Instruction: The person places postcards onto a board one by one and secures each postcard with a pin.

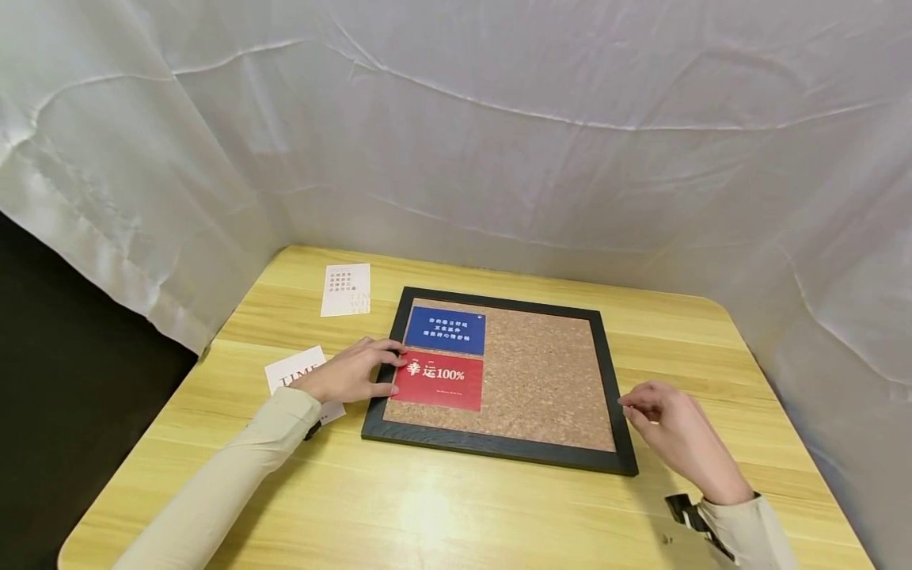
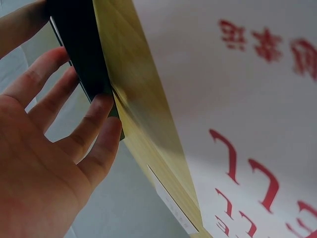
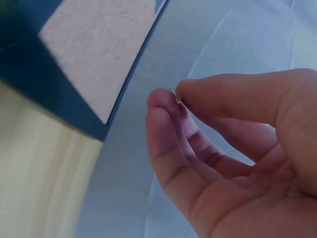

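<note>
A black-framed cork board (image 1: 541, 372) lies on the wooden table (image 1: 442, 507). A blue card (image 1: 445, 329) sits in its upper left corner and a red card (image 1: 438, 381) lies just below it. My left hand (image 1: 393, 369) rests at the board's left side, its straight fingers (image 2: 99, 111) touching the black frame (image 2: 81, 49) beside the red card's edge. My right hand (image 1: 627, 406) hovers off the board's lower right corner. There its thumb and forefinger pinch a tiny metal pin (image 3: 175, 96).
A white card (image 1: 345, 290) lies on the table left of the board. A second white card with red print (image 1: 295, 370) lies partly under my left wrist. White cloth walls (image 1: 499, 142) close in the back and both sides of the table.
</note>
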A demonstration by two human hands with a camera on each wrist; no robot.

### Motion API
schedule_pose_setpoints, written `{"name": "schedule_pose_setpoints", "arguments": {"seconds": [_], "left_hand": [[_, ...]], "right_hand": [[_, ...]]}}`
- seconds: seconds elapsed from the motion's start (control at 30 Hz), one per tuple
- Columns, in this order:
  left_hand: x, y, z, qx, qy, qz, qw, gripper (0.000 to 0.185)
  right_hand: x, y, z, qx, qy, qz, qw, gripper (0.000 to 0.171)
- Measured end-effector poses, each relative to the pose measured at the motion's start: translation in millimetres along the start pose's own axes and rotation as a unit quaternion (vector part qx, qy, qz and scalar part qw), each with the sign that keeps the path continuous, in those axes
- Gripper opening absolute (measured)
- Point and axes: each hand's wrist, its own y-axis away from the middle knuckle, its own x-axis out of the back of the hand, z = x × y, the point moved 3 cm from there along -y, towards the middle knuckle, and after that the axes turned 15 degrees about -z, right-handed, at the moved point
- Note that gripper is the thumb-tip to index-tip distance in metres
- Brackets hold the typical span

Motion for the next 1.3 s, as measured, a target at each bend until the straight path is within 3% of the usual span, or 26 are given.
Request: {"name": "schedule_pose_setpoints", "arguments": {"seconds": [1.3], "left_hand": [[-0.1,0.4,-0.6,0.002,0.002,-0.002,1.0000,0.048]], "right_hand": [[11.9,-54.8,-56.3,0.056,-0.024,0.016,0.998,0.014]]}}
